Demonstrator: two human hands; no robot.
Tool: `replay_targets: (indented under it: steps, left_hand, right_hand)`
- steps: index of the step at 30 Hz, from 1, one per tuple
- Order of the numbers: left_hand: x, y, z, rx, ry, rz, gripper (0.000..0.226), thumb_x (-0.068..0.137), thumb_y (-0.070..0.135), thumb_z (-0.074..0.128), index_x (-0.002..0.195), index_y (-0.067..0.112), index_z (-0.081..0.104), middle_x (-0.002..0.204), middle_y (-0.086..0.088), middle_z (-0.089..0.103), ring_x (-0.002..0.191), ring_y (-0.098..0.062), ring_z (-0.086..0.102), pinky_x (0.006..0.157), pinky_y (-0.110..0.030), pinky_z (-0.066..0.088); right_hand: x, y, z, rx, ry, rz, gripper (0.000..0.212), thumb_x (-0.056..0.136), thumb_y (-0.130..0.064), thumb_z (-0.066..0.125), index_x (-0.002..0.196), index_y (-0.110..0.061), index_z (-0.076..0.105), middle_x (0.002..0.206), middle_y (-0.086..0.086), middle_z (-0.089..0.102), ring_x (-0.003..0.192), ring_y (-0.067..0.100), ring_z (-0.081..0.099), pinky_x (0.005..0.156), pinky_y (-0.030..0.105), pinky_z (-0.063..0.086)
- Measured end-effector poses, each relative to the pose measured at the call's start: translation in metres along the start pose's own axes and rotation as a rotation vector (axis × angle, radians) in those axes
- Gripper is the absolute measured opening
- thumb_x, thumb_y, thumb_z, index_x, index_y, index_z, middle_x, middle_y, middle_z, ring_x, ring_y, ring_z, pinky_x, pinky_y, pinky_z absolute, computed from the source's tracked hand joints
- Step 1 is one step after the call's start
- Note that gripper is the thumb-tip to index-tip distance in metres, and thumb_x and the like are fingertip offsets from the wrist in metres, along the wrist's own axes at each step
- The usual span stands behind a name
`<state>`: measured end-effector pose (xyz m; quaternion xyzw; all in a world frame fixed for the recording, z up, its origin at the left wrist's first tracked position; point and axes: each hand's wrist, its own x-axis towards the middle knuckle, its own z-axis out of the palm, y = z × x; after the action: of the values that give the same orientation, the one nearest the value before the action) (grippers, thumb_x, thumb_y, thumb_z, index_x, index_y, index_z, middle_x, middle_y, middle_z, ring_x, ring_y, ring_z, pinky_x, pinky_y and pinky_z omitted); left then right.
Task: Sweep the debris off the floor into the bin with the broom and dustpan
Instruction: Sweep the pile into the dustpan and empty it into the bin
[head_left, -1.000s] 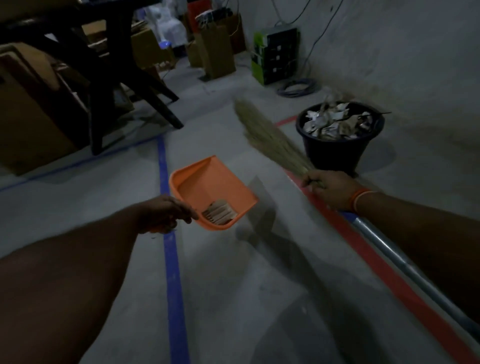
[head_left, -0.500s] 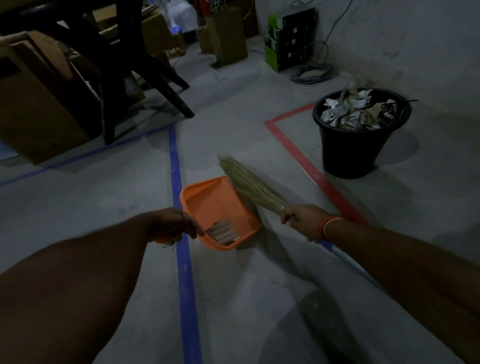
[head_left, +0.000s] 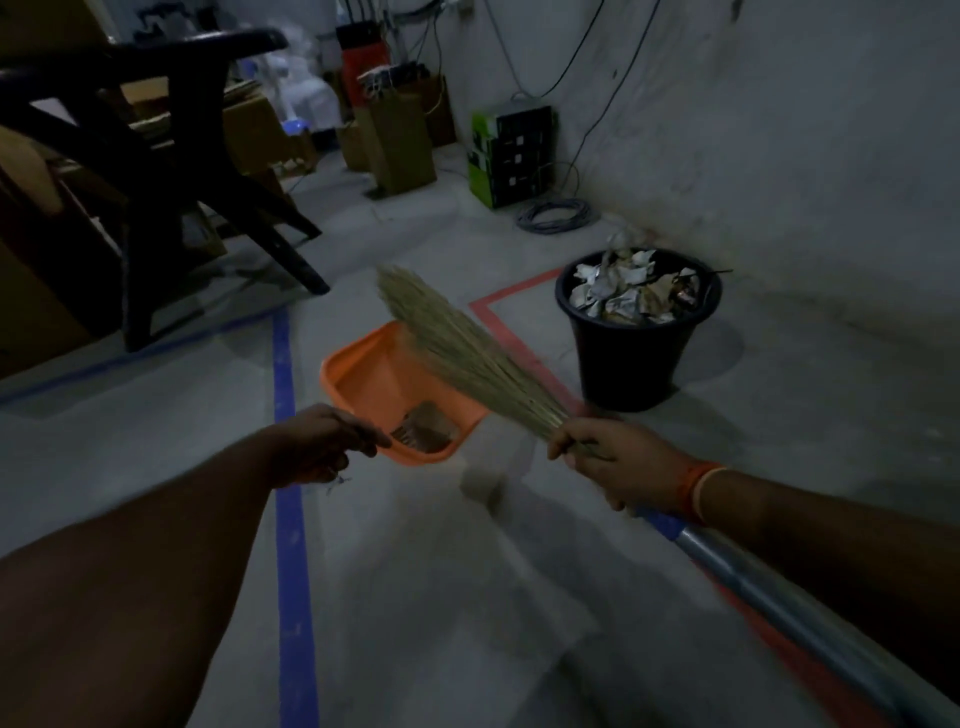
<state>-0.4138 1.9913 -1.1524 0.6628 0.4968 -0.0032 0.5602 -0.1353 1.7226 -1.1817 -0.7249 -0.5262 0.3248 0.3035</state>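
Observation:
My left hand (head_left: 324, 447) grips the handle of an orange dustpan (head_left: 374, 382), held above the grey floor with a small brown piece of debris (head_left: 426, 428) lying in its near corner. My right hand (head_left: 618, 460) is closed around the broom (head_left: 462, 348) where the straw bristles meet the metal handle. The bristles point up and away, crossing over the dustpan's right side. The black bin (head_left: 631, 358), heaped with crumpled paper, stands to the right, a little beyond the dustpan.
A dark chair (head_left: 171, 171) and cardboard boxes (head_left: 400, 140) stand at the back left. A green box (head_left: 511, 156) and a coiled cable (head_left: 553, 215) lie by the wall. Blue tape (head_left: 291, 519) and red tape (head_left: 511, 332) mark the floor.
The broom has swung left from beside the bin to over the dustpan's right side. The dustpan stays in my left hand, and the bin appears closer in view.

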Motion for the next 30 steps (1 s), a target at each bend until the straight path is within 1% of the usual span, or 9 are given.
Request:
replay_targets:
  steps: [3, 7, 10, 14, 19, 23, 26, 28, 30]
  left_hand:
    - [0.009, 0.057, 0.015, -0.012, 0.066, 0.129, 0.030, 0.099, 0.001, 0.052, 0.093, 0.009, 0.080, 0.096, -0.015, 0.069, 0.050, -0.015, 0.044, 0.041, -0.022, 0.034]
    - [0.002, 0.143, 0.041, 0.059, 0.093, 0.248, 0.020, 0.098, 0.011, 0.058, 0.108, 0.004, 0.074, 0.097, -0.013, 0.066, 0.054, -0.014, 0.041, 0.048, -0.024, 0.033]
    - [0.001, 0.191, 0.064, 0.092, 0.114, 0.298, 0.019, 0.097, 0.009, 0.059, 0.106, 0.005, 0.075, 0.094, -0.012, 0.065, 0.053, -0.013, 0.042, 0.050, -0.025, 0.033]
    - [0.005, 0.232, 0.094, 0.148, 0.154, 0.344, 0.020, 0.094, 0.003, 0.060, 0.109, -0.001, 0.072, 0.093, -0.015, 0.062, 0.054, -0.015, 0.042, 0.048, -0.024, 0.033]
    - [0.020, 0.264, 0.123, 0.168, 0.232, 0.427, 0.021, 0.089, 0.001, 0.064, 0.107, -0.007, 0.071, 0.092, -0.020, 0.063, 0.055, -0.018, 0.046, 0.048, -0.026, 0.034]
    - [0.033, 0.286, 0.144, 0.223, 0.272, 0.474, 0.016, 0.088, 0.008, 0.066, 0.100, 0.000, 0.074, 0.088, -0.018, 0.065, 0.061, -0.021, 0.052, 0.050, -0.029, 0.038]
    - [0.044, 0.300, 0.155, 0.276, 0.294, 0.528, 0.023, 0.092, 0.015, 0.065, 0.111, 0.004, 0.072, 0.099, -0.015, 0.069, 0.068, -0.020, 0.058, 0.051, -0.028, 0.046]
    - [0.057, 0.314, 0.158, 0.287, 0.345, 0.587, 0.026, 0.097, 0.016, 0.057, 0.116, 0.002, 0.067, 0.104, -0.012, 0.069, 0.079, -0.022, 0.065, 0.064, -0.031, 0.055]
    - [0.093, 0.335, 0.158, 0.222, 0.437, 0.647, 0.023, 0.096, 0.016, 0.058, 0.115, 0.006, 0.066, 0.103, -0.009, 0.068, 0.089, -0.024, 0.067, 0.081, -0.043, 0.059]
  right_hand:
    - [-0.006, -0.006, -0.039, -0.006, 0.130, -0.045, 0.019, 0.097, -0.023, 0.051, 0.095, -0.037, 0.063, 0.088, 0.017, 0.068, 0.055, 0.022, 0.064, 0.054, 0.045, 0.059]
    - [-0.015, -0.014, -0.083, 0.035, 0.263, -0.001, 0.014, 0.099, -0.022, 0.051, 0.101, -0.029, 0.063, 0.081, 0.008, 0.065, 0.049, 0.017, 0.059, 0.047, 0.033, 0.055]
    - [-0.021, -0.014, -0.108, 0.054, 0.351, 0.018, 0.014, 0.099, -0.018, 0.050, 0.101, -0.024, 0.062, 0.077, 0.009, 0.060, 0.049, 0.022, 0.057, 0.047, 0.034, 0.051]
    - [-0.035, -0.004, -0.139, 0.059, 0.430, 0.032, 0.016, 0.099, -0.017, 0.050, 0.099, -0.027, 0.062, 0.083, 0.012, 0.061, 0.051, 0.026, 0.060, 0.049, 0.038, 0.054]
    - [-0.056, 0.011, -0.154, 0.137, 0.445, 0.053, 0.022, 0.099, -0.016, 0.048, 0.096, -0.031, 0.063, 0.091, 0.019, 0.057, 0.050, 0.026, 0.058, 0.050, 0.040, 0.053]
    - [-0.064, 0.016, -0.151, 0.220, 0.405, 0.043, 0.022, 0.099, -0.013, 0.049, 0.097, -0.028, 0.064, 0.090, 0.018, 0.057, 0.050, 0.026, 0.057, 0.048, 0.035, 0.051]
    - [-0.065, 0.018, -0.148, 0.222, 0.357, 0.049, 0.017, 0.099, -0.013, 0.050, 0.100, -0.023, 0.064, 0.085, 0.015, 0.056, 0.051, 0.024, 0.054, 0.047, 0.030, 0.049]
    - [-0.062, 0.022, -0.147, 0.194, 0.322, 0.073, 0.016, 0.099, -0.016, 0.051, 0.100, -0.024, 0.064, 0.085, 0.016, 0.058, 0.052, 0.028, 0.054, 0.048, 0.033, 0.049]
    - [-0.058, 0.029, -0.147, 0.126, 0.321, 0.114, 0.017, 0.099, -0.016, 0.049, 0.101, -0.024, 0.064, 0.085, 0.012, 0.058, 0.052, 0.028, 0.055, 0.046, 0.031, 0.049]
